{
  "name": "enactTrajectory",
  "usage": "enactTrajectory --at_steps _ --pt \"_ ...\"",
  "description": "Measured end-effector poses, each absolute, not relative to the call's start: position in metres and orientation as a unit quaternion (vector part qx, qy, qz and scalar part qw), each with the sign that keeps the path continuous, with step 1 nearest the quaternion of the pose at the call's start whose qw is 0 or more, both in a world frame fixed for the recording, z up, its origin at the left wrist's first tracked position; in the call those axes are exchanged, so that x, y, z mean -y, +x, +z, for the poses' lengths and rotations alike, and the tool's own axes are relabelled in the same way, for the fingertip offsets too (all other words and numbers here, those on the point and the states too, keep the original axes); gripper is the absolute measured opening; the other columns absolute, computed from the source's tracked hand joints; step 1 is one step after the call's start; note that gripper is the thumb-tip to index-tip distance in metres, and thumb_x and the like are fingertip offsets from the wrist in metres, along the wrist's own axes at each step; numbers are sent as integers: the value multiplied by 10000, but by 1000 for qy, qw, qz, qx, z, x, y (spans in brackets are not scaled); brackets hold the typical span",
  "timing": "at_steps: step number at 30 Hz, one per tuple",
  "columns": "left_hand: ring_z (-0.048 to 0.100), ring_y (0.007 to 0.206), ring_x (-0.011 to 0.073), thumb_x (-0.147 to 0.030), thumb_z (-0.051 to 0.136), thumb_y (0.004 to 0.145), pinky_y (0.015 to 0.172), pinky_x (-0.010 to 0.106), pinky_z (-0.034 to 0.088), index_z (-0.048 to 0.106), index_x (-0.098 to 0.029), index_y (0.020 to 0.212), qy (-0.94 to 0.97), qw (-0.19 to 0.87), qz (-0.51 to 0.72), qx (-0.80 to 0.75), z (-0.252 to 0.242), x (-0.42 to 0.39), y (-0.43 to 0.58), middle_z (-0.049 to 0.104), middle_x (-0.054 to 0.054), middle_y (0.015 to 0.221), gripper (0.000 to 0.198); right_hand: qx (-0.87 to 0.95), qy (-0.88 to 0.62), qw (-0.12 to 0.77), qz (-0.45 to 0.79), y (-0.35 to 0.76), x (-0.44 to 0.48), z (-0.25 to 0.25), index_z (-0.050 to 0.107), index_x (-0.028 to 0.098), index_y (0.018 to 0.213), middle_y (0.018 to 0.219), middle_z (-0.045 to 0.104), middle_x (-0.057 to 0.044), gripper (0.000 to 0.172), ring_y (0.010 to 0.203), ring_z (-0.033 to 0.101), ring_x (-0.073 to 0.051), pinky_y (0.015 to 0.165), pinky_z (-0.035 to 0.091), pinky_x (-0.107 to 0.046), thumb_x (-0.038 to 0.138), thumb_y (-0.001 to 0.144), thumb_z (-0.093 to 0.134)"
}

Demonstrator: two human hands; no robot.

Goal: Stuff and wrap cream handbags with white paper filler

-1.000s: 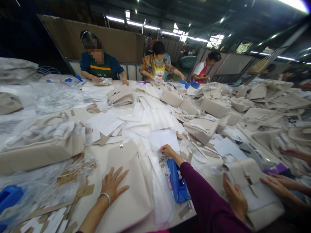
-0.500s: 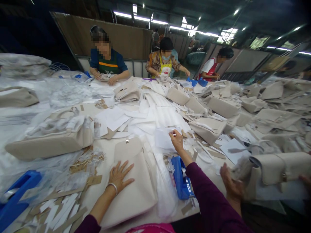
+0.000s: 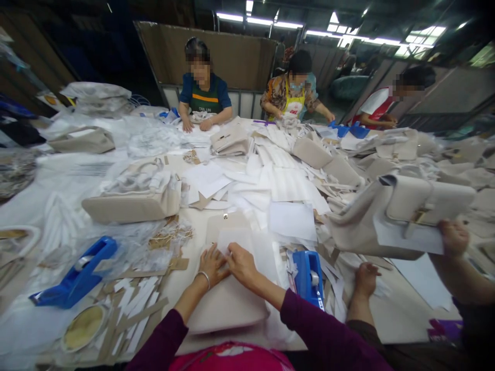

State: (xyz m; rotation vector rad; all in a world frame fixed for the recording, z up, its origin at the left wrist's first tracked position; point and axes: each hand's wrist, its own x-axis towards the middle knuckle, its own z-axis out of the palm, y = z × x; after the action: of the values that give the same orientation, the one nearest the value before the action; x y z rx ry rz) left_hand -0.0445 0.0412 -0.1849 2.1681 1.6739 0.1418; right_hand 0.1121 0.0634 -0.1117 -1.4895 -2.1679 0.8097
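Note:
A beige handbag (image 3: 232, 304) lies flat in front of me, its flap turned up with a small metal clasp near the top. My left hand (image 3: 212, 267) rests on it, fingers stretched out near the base of the flap. Beside it, touching or almost touching, my right hand (image 3: 240, 264) pinches a thin white paper sheet (image 3: 236, 238), which lies over the flap. The hands cover the sheet's lower edge.
Blue tape dispensers stand on the left (image 3: 77, 275) and right (image 3: 308, 275). White sheets (image 3: 292, 220) lie beyond the bag. A round yellow tin (image 3: 83, 327) and paper strips (image 3: 135, 309) are at left. On the right a co-worker's hand (image 3: 454, 237) lifts another handbag (image 3: 429, 201).
My right hand has come back from the sheets with one in its fingers and brought it over the bag's flap. The view has swung left. The co-worker's bag at right is lifted higher.

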Motion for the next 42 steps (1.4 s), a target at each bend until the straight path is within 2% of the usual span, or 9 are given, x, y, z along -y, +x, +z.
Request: enactTrajectory --at_steps 5,9,14,18,22,26,30,35,42 --pt "418 1235 271 -273 466 768 1066 443 266 629 -169 1100 671 341 239 -614 -192 -50 -61 557 116 1257 385 763 -514 192 343 88 -64 -135 489 208 811 802 531 24 34 704 471 -124 615 318 -225 213 793 517" --pt "546 1091 252 -502 456 792 987 392 389 654 -149 1003 445 501 443 -595 -191 -58 -73 647 116 1101 457 770 -487 191 365 87 -61 -146 510 201 809 815 537 20 26 719 477 -121 660 332 -229 219 808 528" --pt "615 867 223 -735 478 671 869 374 445 629 -121 854 246 555 544 -579 -185 -63 -77 669 98 829 659 779 -505 165 332 82 -55 -148 512 195 816 836 557 11 42 768 489 -135 707 310 -255 189 791 545" --pt "591 723 155 -457 761 541 752 299 452 570 -145 929 238 536 548 -596 -186 -64 -79 610 -4 718 533 794 -511 130 303 73 -50 -149 509 190 836 878 572 -9 71 845 501 -164 726 290 -286 205 791 563" --pt "589 672 152 -271 785 459 676 278 454 533 -165 905 236 548 540 -593 -191 -64 -85 622 -15 700 523 815 -470 107 323 72 -53 -145 536 198 851 917 572 -11 78 883 512 -169 746 310 -298 260 817 571" --pt "592 647 156 -219 742 469 638 275 463 524 -177 892 251 558 527 -590 -203 -67 -92 652 -1 710 478 856 -388 104 326 81 -75 -137 551 203 984 999 569 -41 130 896 522 -154 759 381 -283 259 889 484" --pt "573 607 142 -205 714 472 587 248 451 521 -190 920 265 547 516 -603 -221 -69 -98 634 -23 675 488 895 -408 70 168 95 -102 -138 545 170 1103 1201 520 -123 263 1090 461 -223 862 394 -348 115 857 469" --pt "547 585 137 -196 666 488 574 239 418 533 -219 917 294 502 504 -639 -233 -70 -105 581 -61 622 450 894 -439 25 90 108 -107 -151 474 161 1260 1335 450 -155 446 1277 318 -284 1050 216 -484 297 844 556" --pt "550 600 140 -207 645 487 592 249 424 531 -202 970 292 484 476 -674 -235 -71 -112 573 -56 636 496 876 -469 -7 113 100 -104 -156 427 262 1331 1359 443 -122 503 1263 326 -314 1048 145 -564 423 861 506"
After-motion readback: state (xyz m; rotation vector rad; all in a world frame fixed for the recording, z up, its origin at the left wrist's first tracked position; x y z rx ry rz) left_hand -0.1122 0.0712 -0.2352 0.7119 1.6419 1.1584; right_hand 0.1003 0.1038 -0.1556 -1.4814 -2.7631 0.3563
